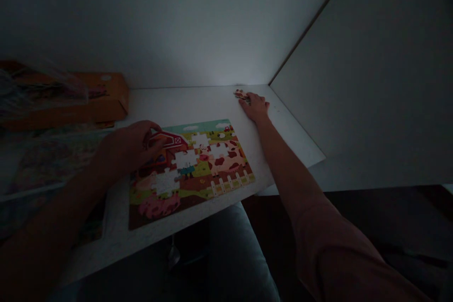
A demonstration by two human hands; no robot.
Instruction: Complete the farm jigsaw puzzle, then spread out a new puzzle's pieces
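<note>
A farm jigsaw puzzle (198, 167) lies on the white table, showing a barn, a cow, a pig and a fence. Several gaps in it show pale backing. My left hand (132, 146) rests over its upper left part at the red barn, fingers bent and thumb apart, with no piece visible in them; part of the barn is hidden beneath. At the back right of the table, my right hand (255, 105) has its fingers closed on a loose puzzle piece (241, 95) with brown and cream patches. Other pieces may lie under those fingers.
An orange box (106, 99) stands at the back left, with blurred clear plastic (46, 85) in front. Flat printed sheets (46, 160) lie left of the puzzle. White panels (198, 23) rise behind and to the right; the front table edge lies above my legs (237, 250).
</note>
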